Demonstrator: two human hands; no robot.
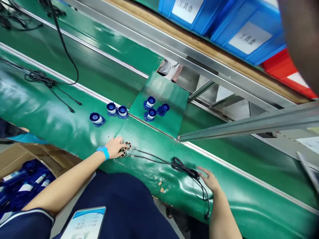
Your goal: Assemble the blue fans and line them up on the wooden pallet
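On the green work surface, my left hand (pixel 115 147), with a blue wristband, has its fingers closed on two small rings with dotted rims. The upper ring (pixel 128 145) and the lower ring (pixel 122 152) lie side by side at the fingertips. Thin wire ends beside them lead right into a coiled black cable (pixel 181 166). By the right end of that coil is my right hand (pixel 209 180), fingers apart and nothing visibly held. Several blue round-necked housings stand farther back, among them a single housing (pixel 97 119) at the left and a group on a green board (pixel 163 89).
An open cardboard box (pixel 59 159) at the lower left holds many blue housings. Another black cable bundle (pixel 41 78) lies at the left. A metal post (pixel 239 124) crosses the right side. Blue bins (pixel 249 31) and a red bin (pixel 286 69) sit on the shelf above.
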